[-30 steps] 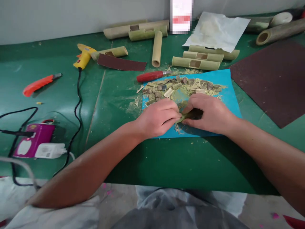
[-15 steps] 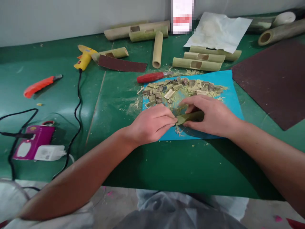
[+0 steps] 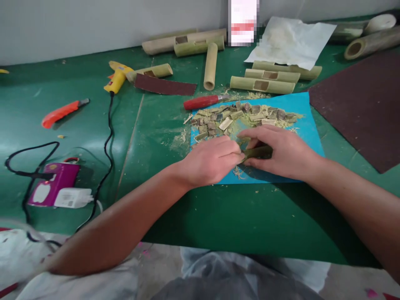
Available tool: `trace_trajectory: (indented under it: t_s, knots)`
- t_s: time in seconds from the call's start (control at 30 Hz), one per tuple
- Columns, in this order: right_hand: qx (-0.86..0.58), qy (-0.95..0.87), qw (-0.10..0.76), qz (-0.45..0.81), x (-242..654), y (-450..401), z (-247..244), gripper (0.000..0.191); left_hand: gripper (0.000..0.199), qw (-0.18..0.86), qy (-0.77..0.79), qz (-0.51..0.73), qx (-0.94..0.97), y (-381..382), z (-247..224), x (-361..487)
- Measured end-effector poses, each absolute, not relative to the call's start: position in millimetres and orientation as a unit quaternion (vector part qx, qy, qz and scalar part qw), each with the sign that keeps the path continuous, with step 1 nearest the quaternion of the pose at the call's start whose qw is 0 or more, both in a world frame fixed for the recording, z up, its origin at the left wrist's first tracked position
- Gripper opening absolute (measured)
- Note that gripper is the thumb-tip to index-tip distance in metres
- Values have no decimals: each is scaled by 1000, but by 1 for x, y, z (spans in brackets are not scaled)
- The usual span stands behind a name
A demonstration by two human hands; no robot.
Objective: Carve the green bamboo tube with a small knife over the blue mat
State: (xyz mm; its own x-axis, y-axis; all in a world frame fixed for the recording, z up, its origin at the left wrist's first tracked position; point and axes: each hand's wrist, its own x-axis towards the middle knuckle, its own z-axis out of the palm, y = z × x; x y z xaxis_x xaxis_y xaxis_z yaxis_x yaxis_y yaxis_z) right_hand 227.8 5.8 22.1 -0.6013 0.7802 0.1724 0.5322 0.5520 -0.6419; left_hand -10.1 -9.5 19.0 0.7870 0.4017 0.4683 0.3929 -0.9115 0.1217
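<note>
Bamboo piece (image 3: 258,152), green and rounded, is over the blue rectangular sheet (image 3: 310,135), long axis roughly left-right. Right hand (image 3: 283,149) has its right part, left hand (image 3: 213,160) looks pinched on the left end, so neither's nearer.

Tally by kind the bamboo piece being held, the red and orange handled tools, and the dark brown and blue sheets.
Bamboo piece, held by left hand and right hand: 1
Red-handled tool: 1
Orange-handled cutter: 1
Dark brown sheets: 2
Blue sheet: 1
Total: 6
</note>
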Motion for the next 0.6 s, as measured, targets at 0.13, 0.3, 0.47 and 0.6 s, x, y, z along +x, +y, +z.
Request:
trace_trajectory:
  t_s: [0.13,0.3,0.47,0.6]
  knots:
    - [-352,-862,237,277,228,8,21,12,25,-13,197,266,944,-11,19,-11]
    - [-328,-865,251,285,228,11,21,9,27,-27,201,266,942,-10,19,-10]
    - [-313,-871,242,292,229,11,23,9,22,-25,194,265,944,-12,20,-13]
    - [-311,-870,236,300,230,12,26,5,23,-32,193,257,946,-12,20,-12]
